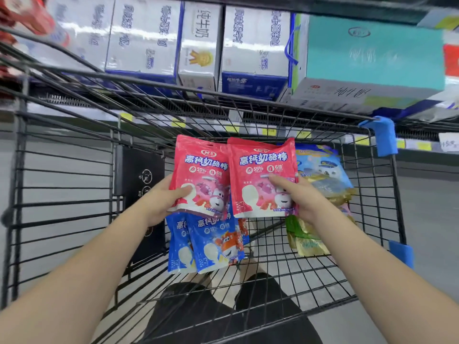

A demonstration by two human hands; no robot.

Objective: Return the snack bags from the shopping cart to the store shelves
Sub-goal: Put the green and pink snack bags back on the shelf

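My left hand (165, 198) grips a pink snack bag (201, 167) by its lower left edge, thumb across the front. My right hand (299, 197) grips a second pink snack bag (260, 170) at its right side, thumb on the front. Both bags are held upright, side by side, above the black wire shopping cart (67, 184). Beneath them in the cart lie two blue snack bags (211, 244). A light blue bag (320, 165) and gold-green bags (308, 237) lie at the cart's right side, partly hidden by my right hand.
Store shelves stand beyond the cart with white and blue milk cartons (198, 45) and a teal gift box (367, 50). Yellow price tags (269, 131) line a lower shelf edge. Blue corner guards (380, 135) sit on the cart's right rim. My legs show through the cart floor.
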